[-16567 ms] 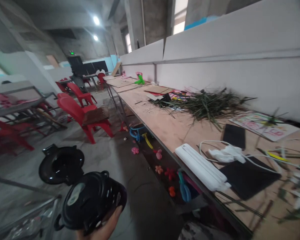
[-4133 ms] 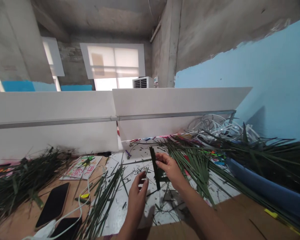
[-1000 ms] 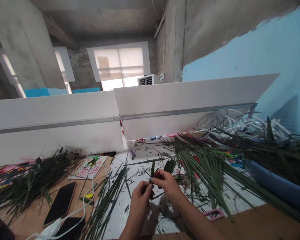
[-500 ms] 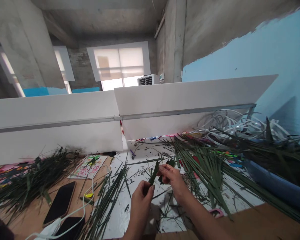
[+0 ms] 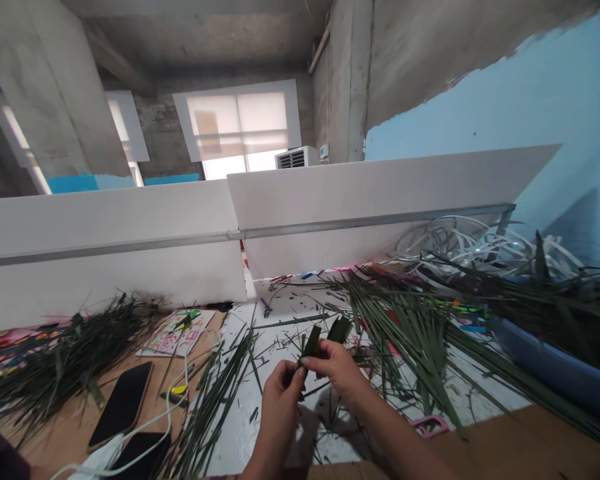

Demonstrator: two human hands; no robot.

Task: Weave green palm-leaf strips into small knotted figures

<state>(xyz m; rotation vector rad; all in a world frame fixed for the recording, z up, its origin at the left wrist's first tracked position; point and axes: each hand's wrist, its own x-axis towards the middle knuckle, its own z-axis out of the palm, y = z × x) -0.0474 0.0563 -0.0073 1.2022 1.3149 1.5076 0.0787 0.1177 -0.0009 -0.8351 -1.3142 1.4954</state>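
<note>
My left hand (image 5: 282,389) and my right hand (image 5: 333,369) meet above the white board (image 5: 280,427), both pinched on a folded green leaf strip (image 5: 325,333). Two ends of the strip stick up from between my fingers. The hands touch at the fingertips. Loose green leaf strips (image 5: 210,393) lie just left of my left hand. A large heap of long green leaves (image 5: 415,327) spreads to the right of my right hand.
Two dark phones (image 5: 121,404) and a white cable (image 5: 145,427) lie at the left front. Another leaf heap (image 5: 55,360) covers the far left. A blue tub (image 5: 545,367) and coiled white strips (image 5: 460,247) sit right. White partitions (image 5: 330,213) stand behind.
My hands, apart half a second ago, have come together again on the leaf strip. The strip's ends stand upright once more.
</note>
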